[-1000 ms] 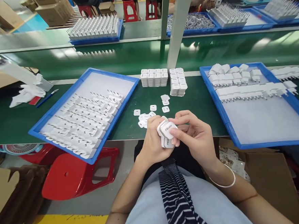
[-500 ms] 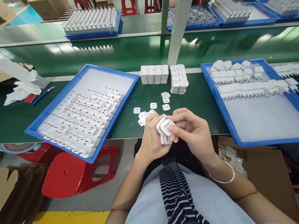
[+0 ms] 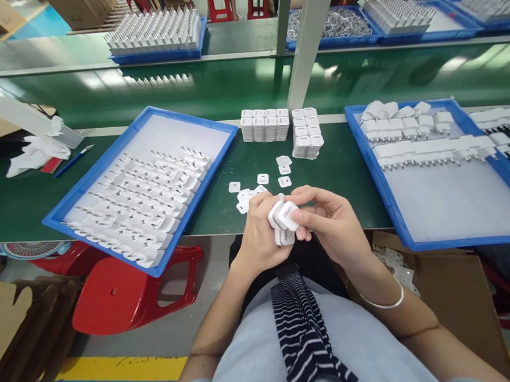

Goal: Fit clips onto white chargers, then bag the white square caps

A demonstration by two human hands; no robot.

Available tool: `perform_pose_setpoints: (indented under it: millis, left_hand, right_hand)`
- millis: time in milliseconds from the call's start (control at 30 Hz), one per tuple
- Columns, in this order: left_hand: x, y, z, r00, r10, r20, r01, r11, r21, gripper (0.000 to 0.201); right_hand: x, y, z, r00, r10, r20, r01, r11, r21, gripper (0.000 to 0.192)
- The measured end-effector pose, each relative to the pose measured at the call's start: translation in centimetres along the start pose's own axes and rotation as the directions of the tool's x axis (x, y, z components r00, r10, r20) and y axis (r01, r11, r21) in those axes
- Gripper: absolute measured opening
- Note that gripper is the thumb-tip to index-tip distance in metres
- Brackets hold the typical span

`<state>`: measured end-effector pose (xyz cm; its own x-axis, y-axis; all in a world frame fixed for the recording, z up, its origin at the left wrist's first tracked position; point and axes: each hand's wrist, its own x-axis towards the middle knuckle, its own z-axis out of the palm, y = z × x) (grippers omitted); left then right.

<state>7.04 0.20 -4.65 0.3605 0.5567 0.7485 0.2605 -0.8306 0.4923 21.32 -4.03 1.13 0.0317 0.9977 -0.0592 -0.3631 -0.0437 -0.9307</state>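
Observation:
Both my hands meet just in front of the green table's near edge. My left hand [image 3: 258,237] holds a small stack of white charger plugs [image 3: 282,221]. My right hand [image 3: 331,223] grips the top plug of that stack, thumb and fingers around its printed face. Just beyond my hands, several small white square labels [image 3: 260,179] lie loose on the table. Two blocks of stacked white plugs [image 3: 264,125] [image 3: 306,132] stand further back in the middle.
A blue tray [image 3: 100,167] at the left holds rows of white plugs. Another blue tray [image 3: 494,238] at the right has plugs along its far side. A white post [image 3: 306,48] rises behind. Red stool [image 3: 126,293] and cardboard boxes [image 3: 459,299] sit below the table.
My hands have stayed together on the plug stack and shifted only slightly. The camera view has tilted a little.

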Motion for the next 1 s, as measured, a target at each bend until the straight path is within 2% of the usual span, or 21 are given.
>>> perform_pose_setpoints:
  millis: [367,867,1000]
  left_hand:
    - [-0.02,-0.03,0.01,1.0,0.019,0.019,-0.02,0.998,0.052,0.073]
    - [-0.06,0.06,0.14,0.999,0.013,0.043,-0.015,0.999,0.051,0.072]
    - [-0.15,0.01,0.09,0.999,0.009,0.046,-0.012,0.998,0.069,0.07]
  right_hand:
    - [-0.14,0.05,0.31,0.995,-0.088,-0.052,0.084,0.994,-0.066,0.013]
    - [-0.09,0.04,-0.13,0.998,-0.041,-0.056,0.037,0.997,-0.074,0.016]
    - [-0.09,0.19,-0.32,0.999,-0.023,-0.03,0.021,0.998,-0.059,0.028]
